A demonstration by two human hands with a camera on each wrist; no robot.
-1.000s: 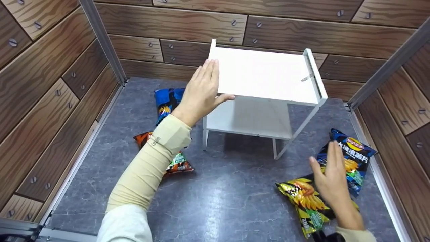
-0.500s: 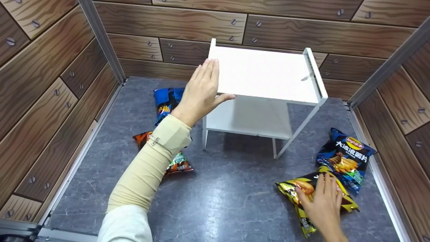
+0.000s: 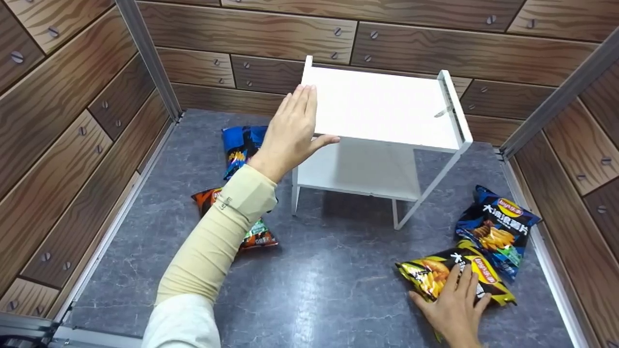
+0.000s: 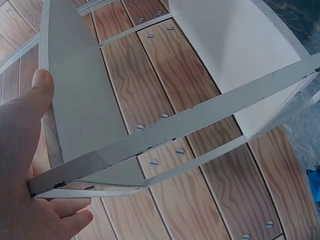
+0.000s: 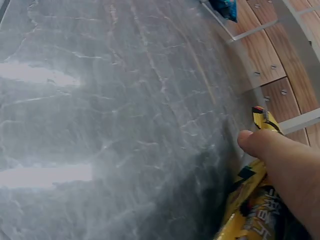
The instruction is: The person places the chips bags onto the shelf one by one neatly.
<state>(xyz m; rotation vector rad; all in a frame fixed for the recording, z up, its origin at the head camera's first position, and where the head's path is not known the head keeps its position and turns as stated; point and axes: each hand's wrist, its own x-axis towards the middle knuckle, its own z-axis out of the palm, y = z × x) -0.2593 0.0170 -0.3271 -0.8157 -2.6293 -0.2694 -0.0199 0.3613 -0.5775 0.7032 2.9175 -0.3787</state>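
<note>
A small white two-tier table (image 3: pixel 382 106) stands near the back wall. My left hand (image 3: pixel 290 128) rests on its top's left edge, fingers straight together and thumb along the front edge. In the left wrist view the left thumb (image 4: pixel 42 90) lies by a panel edge, with fingertips beyond the white frame (image 4: pixel 170 125). My right hand (image 3: pixel 454 307) lies over a yellow-and-black chip bag (image 3: pixel 430 268) on the floor, fingers spread on its front. In the right wrist view the right thumb (image 5: pixel 260 142) is at the yellow bag's edge; the other fingers are hidden there.
A dark blue chip bag (image 3: pixel 503 227) touches the yellow one near the right wall. On the left lie a blue bag (image 3: pixel 237 145) and an orange-red bag (image 3: pixel 261 239), both partly behind my left arm. Wood-patterned walls (image 3: pixel 251 34) enclose the grey floor (image 3: pixel 319 285).
My right hand has come down and slightly left, from above the bags onto the yellow chip bag. My left hand stays on the table's edge.
</note>
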